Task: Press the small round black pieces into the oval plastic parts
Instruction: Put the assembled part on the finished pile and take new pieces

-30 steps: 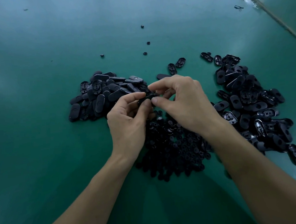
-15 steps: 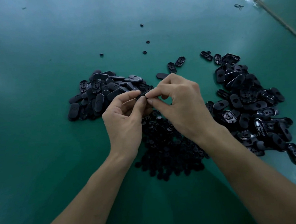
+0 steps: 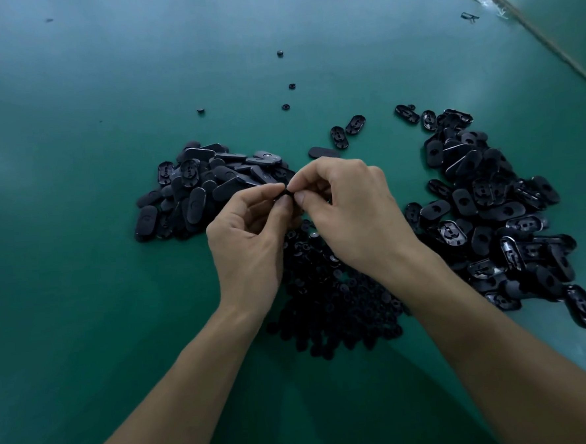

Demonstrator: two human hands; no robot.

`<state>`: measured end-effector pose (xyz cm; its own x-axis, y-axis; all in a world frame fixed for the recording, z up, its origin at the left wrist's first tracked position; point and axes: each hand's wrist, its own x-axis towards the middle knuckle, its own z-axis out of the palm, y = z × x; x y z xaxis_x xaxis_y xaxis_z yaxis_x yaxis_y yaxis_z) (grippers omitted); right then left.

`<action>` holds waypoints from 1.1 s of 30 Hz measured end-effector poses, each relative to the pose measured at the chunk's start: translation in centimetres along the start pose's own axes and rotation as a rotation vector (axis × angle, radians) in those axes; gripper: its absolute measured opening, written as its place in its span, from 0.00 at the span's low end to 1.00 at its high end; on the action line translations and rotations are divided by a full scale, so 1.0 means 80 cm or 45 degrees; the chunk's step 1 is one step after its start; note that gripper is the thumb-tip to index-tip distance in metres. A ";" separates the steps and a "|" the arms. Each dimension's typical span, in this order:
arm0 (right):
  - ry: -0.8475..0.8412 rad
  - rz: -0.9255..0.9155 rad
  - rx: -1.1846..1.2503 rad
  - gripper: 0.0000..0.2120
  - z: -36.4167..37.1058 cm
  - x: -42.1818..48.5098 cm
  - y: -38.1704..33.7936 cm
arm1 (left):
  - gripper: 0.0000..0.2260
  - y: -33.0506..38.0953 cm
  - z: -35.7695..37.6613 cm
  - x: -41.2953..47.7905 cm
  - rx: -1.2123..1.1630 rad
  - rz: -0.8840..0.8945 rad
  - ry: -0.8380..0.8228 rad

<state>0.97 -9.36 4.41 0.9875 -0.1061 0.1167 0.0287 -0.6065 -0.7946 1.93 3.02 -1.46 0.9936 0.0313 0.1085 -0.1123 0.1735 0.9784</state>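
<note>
Above green tabletop | left hand, right hand pinching black part | diagonal seam top-right

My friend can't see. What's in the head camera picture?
The left hand and right hand pinch one small black part over a green table. Beneath them lies a heap of round black pieces, between a left pile and a right pile of oval parts.

Green table; black oval parts, some glossy; black round pieces.
</note>
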 end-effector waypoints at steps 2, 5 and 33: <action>0.003 0.013 -0.006 0.07 -0.002 0.001 -0.001 | 0.05 0.000 0.001 0.000 0.001 0.005 -0.016; 0.039 0.023 -0.062 0.07 -0.001 0.001 -0.001 | 0.06 0.000 0.002 0.000 0.040 0.009 -0.019; -0.229 -0.045 0.118 0.05 -0.030 0.027 0.036 | 0.08 -0.002 0.004 0.002 -0.060 -0.055 -0.017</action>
<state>2.84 -13.22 3.77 0.9972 0.0613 0.0434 0.0695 -0.5315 -0.8442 2.08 2.66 -1.57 0.9976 0.0095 0.0693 -0.0697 0.2203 0.9730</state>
